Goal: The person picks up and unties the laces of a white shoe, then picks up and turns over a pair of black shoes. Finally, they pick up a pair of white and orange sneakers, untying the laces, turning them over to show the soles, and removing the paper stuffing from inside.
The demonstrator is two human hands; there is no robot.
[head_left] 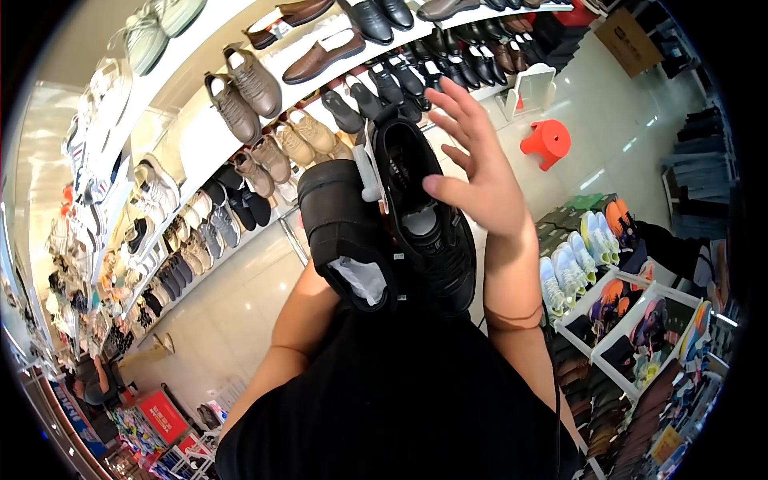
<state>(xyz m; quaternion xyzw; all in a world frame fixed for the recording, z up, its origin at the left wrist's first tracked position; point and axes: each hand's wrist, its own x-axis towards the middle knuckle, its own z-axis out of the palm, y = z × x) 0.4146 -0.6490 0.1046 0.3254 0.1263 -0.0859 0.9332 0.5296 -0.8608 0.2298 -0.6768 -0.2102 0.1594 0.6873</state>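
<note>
Two black shoes are held up close in front of my chest. The left one (340, 216) has white paper in its opening; the right one (444, 256) shows its laces and dark inside, with a pale insert in it. A white plastic piece (366, 172) lies between them at the heel end. My left hand (301, 232) is almost wholly hidden behind the left shoe, so its fingers do not show. My right hand (480, 172) is raised beside the right shoe, fingers spread, its thumb over the shoe's opening.
Curved white shelves (192, 148) with many shoes run across the left and top. A red stool (546, 144) stands on the tiled floor (592, 120). At the right is a white rack (596, 348) of sports shoes. Another person (96, 384) is at the far lower left.
</note>
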